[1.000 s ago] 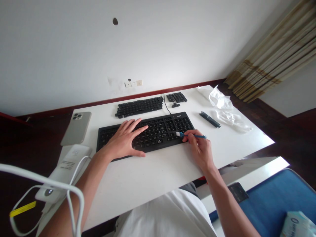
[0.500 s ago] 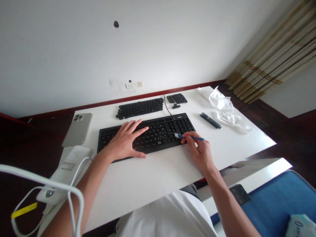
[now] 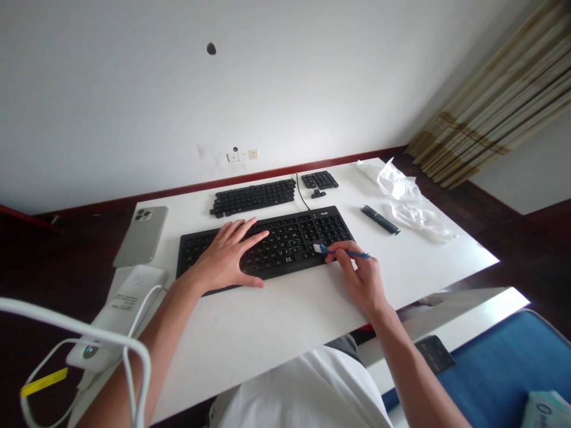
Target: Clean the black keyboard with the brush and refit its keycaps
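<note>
My right grip pinches a small brush with a thin blue handle. Its white bristles point left, out over the front right keys of a black keyboard, and the handle's end sticks out past my fingers on the right. The keyboard lies flat under my left grip, whose spread fingers rest on its keys. Its keycaps sit in dark rows with pale legends.
</note>
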`<state>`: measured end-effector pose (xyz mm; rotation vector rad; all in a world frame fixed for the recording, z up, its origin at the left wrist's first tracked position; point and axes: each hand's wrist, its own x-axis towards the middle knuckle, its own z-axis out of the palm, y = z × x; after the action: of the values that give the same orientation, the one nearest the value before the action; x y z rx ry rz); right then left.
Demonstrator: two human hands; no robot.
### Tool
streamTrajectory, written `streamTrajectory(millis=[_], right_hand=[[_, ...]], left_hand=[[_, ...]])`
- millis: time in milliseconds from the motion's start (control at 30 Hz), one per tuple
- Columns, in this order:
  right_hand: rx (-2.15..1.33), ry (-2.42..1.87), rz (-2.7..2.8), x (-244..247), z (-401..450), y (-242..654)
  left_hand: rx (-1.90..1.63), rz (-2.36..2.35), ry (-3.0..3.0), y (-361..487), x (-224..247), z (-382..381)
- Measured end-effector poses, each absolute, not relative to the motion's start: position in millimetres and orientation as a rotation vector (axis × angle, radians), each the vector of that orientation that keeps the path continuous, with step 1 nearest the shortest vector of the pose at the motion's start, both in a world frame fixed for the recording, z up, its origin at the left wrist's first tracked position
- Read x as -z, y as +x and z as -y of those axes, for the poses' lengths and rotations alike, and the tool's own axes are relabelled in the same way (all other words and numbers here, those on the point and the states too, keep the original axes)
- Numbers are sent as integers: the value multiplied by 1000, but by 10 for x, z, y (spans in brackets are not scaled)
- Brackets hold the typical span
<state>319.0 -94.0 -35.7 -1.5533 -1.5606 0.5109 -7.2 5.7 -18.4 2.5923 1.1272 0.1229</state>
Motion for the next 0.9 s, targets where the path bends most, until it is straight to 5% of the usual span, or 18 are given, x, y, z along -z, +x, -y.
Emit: streamTrajectory(millis=[900], right_hand=[[-465,-1564,1537,364,928,3178]], left_hand=[[-110,-1129,2598,-81,205,-62]])
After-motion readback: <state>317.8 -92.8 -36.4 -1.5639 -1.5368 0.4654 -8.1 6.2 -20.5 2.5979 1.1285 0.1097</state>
